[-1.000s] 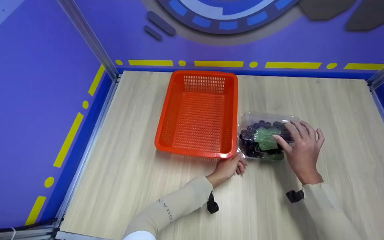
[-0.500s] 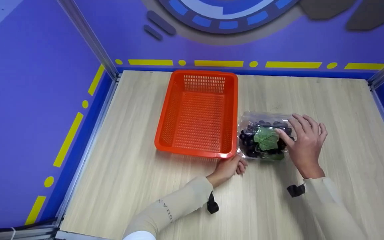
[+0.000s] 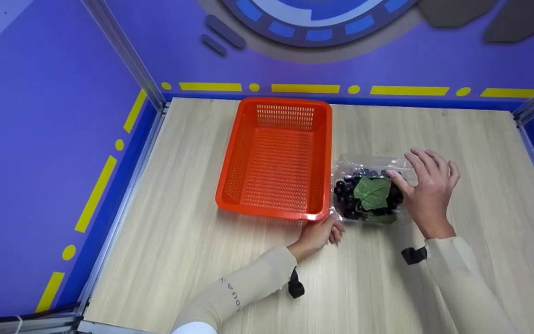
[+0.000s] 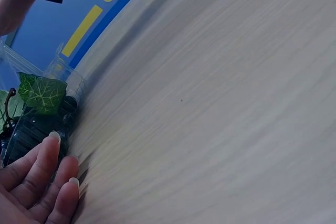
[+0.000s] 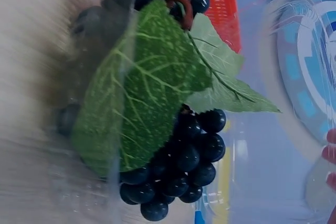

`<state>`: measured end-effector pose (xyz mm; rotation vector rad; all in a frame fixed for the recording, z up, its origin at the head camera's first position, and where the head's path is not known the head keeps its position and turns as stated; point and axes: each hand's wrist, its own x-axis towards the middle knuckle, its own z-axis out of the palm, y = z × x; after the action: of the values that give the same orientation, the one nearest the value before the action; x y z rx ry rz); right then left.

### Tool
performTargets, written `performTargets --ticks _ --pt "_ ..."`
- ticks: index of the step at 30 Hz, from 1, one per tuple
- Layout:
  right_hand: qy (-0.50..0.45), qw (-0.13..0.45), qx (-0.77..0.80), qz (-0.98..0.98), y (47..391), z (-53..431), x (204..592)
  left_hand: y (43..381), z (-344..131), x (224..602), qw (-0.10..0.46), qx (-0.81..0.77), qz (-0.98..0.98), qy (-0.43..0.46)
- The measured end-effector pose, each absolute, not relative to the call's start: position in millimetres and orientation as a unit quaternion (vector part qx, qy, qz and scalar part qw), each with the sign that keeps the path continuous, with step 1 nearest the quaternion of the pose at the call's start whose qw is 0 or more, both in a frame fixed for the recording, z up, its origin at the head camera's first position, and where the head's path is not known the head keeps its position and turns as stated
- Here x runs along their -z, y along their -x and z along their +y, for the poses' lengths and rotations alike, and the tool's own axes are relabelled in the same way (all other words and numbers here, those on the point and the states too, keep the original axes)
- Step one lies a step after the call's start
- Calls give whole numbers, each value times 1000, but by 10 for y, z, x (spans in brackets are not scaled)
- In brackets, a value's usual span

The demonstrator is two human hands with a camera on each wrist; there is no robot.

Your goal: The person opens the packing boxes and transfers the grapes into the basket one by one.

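Grapes: dark, under a green leaf, inside the clear box on the surface.
Box's lid: raised at a tilt above the grapes.
Right hand: at the lid's edge — thumb and fingers spread well apart.
Left hand: by the box's near corner, visible fingers loosely bent; whether they pinch it, I cannot tell.
Orange basket: just beside the box, on its left.

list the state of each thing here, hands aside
clear plastic clamshell, open, resting on the tabletop
clamshell lid, raised
dark grapes, bunched inside the clamshell
green leaves, spread over some grapes
red perforated basket, upright, open-topped
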<state>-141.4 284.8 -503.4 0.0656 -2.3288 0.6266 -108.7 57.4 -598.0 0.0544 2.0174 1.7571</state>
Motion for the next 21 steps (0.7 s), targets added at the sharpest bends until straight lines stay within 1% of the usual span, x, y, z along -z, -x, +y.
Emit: performTargets --ticks 6,12,21 --pt "-60 362 -243 -898 1500 2912 4969 1087 577 5984 228 -638 735 -23" --pt "-89 346 -228 -906 1586 2970 4920 1085 567 5981 227 -638 735 -27" --pt "-62 325 -203 -921 1715 3001 4845 1090 574 5993 229 -647 727 -27"
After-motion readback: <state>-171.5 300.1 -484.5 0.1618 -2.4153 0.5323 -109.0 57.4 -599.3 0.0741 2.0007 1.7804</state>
